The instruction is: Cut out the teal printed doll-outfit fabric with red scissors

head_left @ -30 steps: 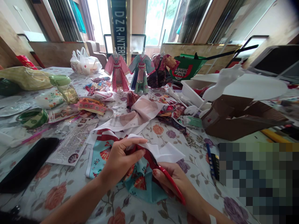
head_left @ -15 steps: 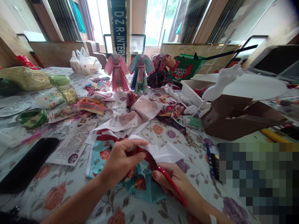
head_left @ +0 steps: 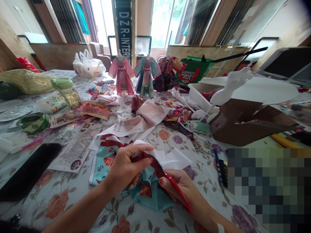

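Bunched turquoise and red printed fabric (head_left: 155, 194) lies in front of me, its white-edged part spread flat at the left. My left hand (head_left: 132, 161) pinches the fabric's dark red band between thumb and fingers. Red-handled scissors (head_left: 178, 191) are gripped in my right hand (head_left: 175, 187), the handle pointing toward me at the lower right. Their blades reach up to the dark red edge near my left fingertips, where cloth partly hides them. A white margin of the fabric (head_left: 175, 158) sticks out beyond the blades.
Two dressed doll forms (head_left: 121, 76) stand at the back. A cardboard box (head_left: 250, 121) and a white mannequin torso (head_left: 230, 84) are at the right. On the left lie a black phone-like object (head_left: 31, 171), a bead sheet (head_left: 75, 149) and green tape (head_left: 34, 123).
The scissors' handle has shifted very slightly to the left with my right hand. My left hand keeps its hold on the fabric in the same place.
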`<state>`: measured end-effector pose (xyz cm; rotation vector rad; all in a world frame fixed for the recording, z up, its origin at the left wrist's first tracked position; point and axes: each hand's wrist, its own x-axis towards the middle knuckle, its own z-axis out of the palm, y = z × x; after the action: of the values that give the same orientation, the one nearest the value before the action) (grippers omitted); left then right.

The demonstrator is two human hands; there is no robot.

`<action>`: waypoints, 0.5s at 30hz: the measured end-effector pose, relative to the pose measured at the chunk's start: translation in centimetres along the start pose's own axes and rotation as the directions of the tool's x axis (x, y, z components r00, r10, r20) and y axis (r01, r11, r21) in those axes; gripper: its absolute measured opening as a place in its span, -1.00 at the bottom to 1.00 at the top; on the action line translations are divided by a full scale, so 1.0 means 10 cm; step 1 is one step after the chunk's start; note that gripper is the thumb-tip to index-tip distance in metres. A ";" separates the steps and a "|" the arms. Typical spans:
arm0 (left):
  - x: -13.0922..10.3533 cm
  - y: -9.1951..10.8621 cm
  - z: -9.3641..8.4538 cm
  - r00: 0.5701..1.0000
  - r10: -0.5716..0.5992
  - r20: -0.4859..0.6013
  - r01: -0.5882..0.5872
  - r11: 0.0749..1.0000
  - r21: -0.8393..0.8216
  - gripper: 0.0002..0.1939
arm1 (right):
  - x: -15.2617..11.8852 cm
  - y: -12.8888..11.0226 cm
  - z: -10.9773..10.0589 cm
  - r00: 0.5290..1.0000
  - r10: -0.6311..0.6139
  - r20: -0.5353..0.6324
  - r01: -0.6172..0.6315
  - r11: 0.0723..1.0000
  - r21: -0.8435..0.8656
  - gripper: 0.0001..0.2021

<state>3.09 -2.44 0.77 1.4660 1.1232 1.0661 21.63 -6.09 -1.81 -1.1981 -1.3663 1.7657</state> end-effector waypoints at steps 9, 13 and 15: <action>-0.01 0.02 -0.01 1.000 -0.007 0.003 0.008 1.000 -0.026 -0.78 | 0.00 -0.07 0.02 1.000 0.020 -0.023 -0.019 1.000 0.019 -0.44; 0.00 0.01 0.00 1.000 0.010 -0.009 -0.010 1.000 -0.012 -0.78 | 0.00 -0.07 0.03 0.999 0.028 -0.037 -0.027 0.999 0.024 -0.43; 0.00 0.01 -0.01 1.000 0.019 -0.014 -0.019 0.999 -0.026 -0.78 | -0.01 -0.06 0.03 0.999 0.028 -0.042 -0.027 0.999 0.023 -0.42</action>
<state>3.05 -2.47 0.92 1.4531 1.1029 1.1014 21.33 -6.10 -1.18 -1.2405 -1.3091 1.7601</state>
